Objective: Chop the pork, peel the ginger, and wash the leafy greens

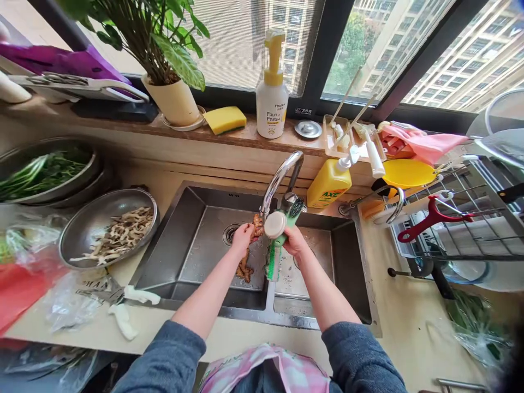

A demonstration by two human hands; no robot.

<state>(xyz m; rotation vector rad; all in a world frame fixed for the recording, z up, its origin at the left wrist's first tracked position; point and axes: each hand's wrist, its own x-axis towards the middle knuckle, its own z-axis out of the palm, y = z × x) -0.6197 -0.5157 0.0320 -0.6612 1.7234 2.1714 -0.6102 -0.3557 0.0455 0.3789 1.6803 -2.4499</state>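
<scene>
My left hand (244,236) is closed on a knobbly brown piece of ginger (257,224) over the left basin of the sink (164,273), below the chrome faucet (282,172). More ginger (244,271) shows lower down; whether it is joined to the held piece I cannot tell. In my right hand (293,240) is a green-and-white scrub brush (273,262) with green bristles, a round white part and a small dark bristle head at the top. It is above the divider, close beside the ginger. My right fingers are partly hidden behind it.
A metal bowl of sliced mushrooms (123,234) and white-handled scissors (123,300) lie left of the sink. A yellow detergent bottle (329,183) stands behind the right basin. The sill holds a pump bottle (271,103) and sponge (225,120). A dish rack (458,234) is at right.
</scene>
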